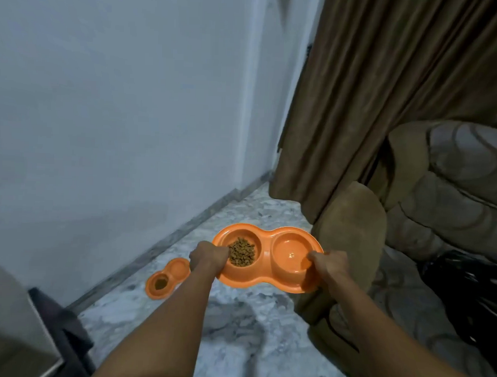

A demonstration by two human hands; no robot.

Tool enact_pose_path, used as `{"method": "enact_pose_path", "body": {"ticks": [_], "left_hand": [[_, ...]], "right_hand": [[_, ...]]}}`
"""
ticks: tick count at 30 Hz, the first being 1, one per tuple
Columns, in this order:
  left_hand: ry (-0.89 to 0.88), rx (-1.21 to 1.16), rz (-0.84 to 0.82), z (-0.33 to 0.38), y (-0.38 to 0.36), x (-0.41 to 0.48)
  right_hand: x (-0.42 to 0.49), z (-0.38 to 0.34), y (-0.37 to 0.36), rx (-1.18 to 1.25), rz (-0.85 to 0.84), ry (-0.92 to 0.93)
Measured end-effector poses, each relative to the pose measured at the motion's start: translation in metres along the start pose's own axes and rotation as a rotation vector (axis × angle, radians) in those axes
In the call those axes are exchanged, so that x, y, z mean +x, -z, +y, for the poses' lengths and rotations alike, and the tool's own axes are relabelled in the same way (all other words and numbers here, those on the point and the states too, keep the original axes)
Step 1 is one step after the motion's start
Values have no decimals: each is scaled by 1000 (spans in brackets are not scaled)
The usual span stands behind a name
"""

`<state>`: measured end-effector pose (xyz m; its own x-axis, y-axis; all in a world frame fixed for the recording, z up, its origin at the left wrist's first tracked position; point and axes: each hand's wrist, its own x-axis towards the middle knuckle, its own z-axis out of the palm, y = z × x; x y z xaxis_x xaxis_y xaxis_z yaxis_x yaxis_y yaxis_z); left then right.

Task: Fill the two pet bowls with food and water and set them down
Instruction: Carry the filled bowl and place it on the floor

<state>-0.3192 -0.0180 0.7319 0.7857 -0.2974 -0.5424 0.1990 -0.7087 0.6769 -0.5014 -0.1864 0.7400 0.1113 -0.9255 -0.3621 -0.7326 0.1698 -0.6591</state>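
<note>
While held above floor, double bowl (262, 283) gripped between left hand (208, 256) and right hand (327, 264).

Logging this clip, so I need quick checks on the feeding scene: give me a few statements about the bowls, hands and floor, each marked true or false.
1. Both hands hold the double bowl in the air, the left hand at the food end and the right hand at the other end. True.
2. The kibble sits in the right-side cup. False: it is in the left-side cup; the right-side cup holds no kibble.
3. A second orange double bowl rests on the floor near the wall. True.
4. The bowl on the floor has no food in it. False: its nearer cup holds something brown.
5. The curtain is white. False: it is brown.
</note>
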Motion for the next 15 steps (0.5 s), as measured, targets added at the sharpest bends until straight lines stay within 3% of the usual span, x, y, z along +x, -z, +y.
{"method": "enact_pose_path", "body": {"ticks": [8,15], "left_hand": [[171,-85,158,15,2,81],[327,-190,290,-12,5,141]], "right_hand": [[77,-77,-68,-107,-189,143],[118,-121,-147,-205,-318,202]]}}
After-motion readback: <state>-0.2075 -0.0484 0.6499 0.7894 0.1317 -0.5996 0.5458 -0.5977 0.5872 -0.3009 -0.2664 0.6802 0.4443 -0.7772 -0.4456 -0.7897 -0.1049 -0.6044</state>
